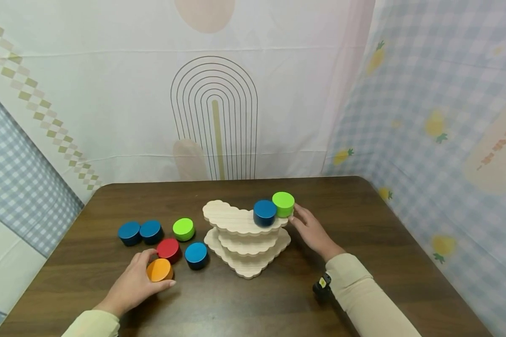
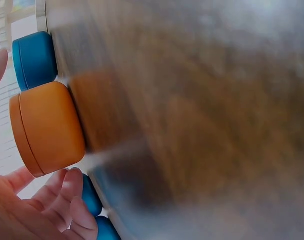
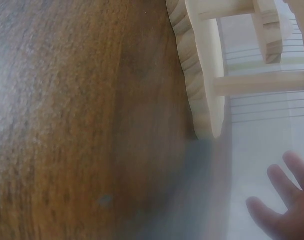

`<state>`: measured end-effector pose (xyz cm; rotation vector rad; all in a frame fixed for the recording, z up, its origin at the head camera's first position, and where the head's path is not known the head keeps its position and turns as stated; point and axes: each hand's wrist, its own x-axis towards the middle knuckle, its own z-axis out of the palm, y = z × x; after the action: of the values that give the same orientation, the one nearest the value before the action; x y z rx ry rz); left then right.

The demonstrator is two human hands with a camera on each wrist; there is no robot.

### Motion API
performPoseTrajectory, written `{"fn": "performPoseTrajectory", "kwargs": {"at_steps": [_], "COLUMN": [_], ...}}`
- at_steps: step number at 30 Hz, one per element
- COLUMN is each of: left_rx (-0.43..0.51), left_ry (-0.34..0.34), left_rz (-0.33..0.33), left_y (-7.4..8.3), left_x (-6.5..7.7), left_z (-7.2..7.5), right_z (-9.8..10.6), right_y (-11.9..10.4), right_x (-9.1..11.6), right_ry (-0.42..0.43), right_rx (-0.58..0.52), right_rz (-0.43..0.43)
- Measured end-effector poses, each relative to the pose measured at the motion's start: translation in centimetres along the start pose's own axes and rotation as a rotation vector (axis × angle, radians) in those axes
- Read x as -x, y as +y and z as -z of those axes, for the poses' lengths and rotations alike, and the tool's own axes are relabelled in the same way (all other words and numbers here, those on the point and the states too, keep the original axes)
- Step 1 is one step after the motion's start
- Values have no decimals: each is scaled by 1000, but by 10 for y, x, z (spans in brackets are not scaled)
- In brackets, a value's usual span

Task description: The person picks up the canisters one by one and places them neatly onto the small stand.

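Observation:
My left hand (image 1: 131,283) is around an orange cylinder block (image 1: 159,270) low over the table, with thumb and fingers spread at its sides. In the left wrist view, the thumb stands apart from this orange block (image 2: 49,127), while a finger reaches its edge. My right hand (image 1: 313,230) has its fingertips beside a green cylinder block (image 1: 283,204) at the right end of a pale wooden tiered stand (image 1: 232,219). Next to that green block, a dark blue block (image 1: 264,212) sits on the top tier. Extended fingers (image 3: 279,185) show in the right wrist view.
Left of the stand are a red block (image 1: 169,250), a lighter blue block (image 1: 196,255) and another green block (image 1: 183,229). Two dark blue blocks (image 1: 130,233) lie side by side farther left. Patterned cloth (image 1: 286,103) hangs behind the brown table (image 1: 253,311).

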<state>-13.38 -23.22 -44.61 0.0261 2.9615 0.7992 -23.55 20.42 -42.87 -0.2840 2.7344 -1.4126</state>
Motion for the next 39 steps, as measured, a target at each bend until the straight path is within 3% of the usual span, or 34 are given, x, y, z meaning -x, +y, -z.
{"fn": "performPoseTrajectory", "kwargs": {"at_steps": [15, 39], "left_rx": [68, 54], "left_ry": [-6, -25], "left_rz": [6, -34], "left_y": [-5, -10], "left_x": [0, -4], "left_z": [-2, -5], "right_z": [0, 0], "right_y": [-1, -2], "right_x": [0, 2], "right_ry": [-2, 1], "right_rx": [12, 6], "right_rz": [-22, -2]}}
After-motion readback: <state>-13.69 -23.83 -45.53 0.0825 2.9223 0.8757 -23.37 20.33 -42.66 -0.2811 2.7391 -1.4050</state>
